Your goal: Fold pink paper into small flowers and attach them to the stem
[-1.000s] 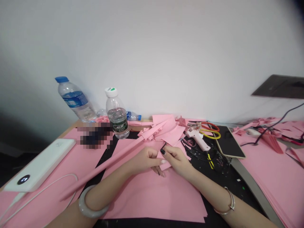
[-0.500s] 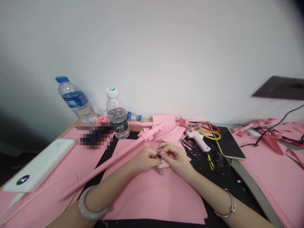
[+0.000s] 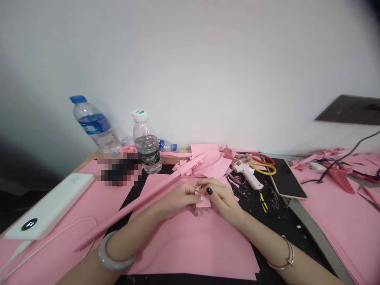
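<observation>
Pink sheets (image 3: pixel 192 249) cover a desk (image 3: pixel 89 157) below a white wall. A folded paper piece (image 3: pixel 204 202) sits just above the sheets' middle, pinched between the curled fingers of the left hand (image 3: pixel 178 202) and right hand (image 3: pixel 222 199), both gripping it. Relative to that piece, a glue gun (image 3: pixel 247 175) lies just beyond the right hand, scissors (image 3: pixel 263 164) farther right, a water bottle (image 3: pixel 147 144) up left.
</observation>
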Available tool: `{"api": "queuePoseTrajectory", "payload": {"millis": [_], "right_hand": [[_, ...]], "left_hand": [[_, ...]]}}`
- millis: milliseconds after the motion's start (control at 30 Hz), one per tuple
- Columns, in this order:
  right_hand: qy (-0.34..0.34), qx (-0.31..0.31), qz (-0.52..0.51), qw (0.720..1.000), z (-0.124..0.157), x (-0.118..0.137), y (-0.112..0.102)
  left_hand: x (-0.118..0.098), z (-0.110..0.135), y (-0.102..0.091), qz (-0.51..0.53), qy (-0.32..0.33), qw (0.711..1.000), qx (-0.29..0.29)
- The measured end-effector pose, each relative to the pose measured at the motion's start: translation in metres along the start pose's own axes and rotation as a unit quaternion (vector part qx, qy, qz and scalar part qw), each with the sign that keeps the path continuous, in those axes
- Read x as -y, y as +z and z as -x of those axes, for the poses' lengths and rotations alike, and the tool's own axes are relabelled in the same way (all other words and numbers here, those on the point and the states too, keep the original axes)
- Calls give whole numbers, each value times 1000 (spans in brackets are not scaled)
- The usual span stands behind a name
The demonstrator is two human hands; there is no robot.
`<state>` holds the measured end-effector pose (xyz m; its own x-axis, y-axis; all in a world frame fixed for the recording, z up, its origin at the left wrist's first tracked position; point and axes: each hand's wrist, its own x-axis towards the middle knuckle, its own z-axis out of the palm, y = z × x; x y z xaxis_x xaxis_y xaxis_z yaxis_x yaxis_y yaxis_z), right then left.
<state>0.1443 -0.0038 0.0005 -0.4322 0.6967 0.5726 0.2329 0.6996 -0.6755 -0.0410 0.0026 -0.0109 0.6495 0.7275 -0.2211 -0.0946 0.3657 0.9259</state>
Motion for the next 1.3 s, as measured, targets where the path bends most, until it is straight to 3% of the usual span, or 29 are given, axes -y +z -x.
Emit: {"api": "queuePoseTrajectory", "payload": {"millis": [200,433,500,667,800,1033,1200,1300], "right_hand": [[-26,13,39,999,2,-2,-2],[-58,37,54,996,3,-2,-3],[-43,27,53,997,5,-3,-1],[48,-68,113,990,11,-6,4],[77,-19,161,984,12,-9,7],[59,33,73,995,8,-8,9],[83,15,38,996,9,-9,10],[136,-41,16,990,8,-9,9]], "left_hand": [[-1,1,-2,48,-27,998,27],[0,-1,-3,82,-3,997,13],[-1,-2,-2,63,19,998,4],[-3,-2,5,-58,53,995,-57],[-6,0,13,-111,66,988,-80],[-1,-2,9,-116,55,989,-70],[-2,-3,6,-136,49,988,-60],[-6,-2,7,-161,54,983,-65]]}}
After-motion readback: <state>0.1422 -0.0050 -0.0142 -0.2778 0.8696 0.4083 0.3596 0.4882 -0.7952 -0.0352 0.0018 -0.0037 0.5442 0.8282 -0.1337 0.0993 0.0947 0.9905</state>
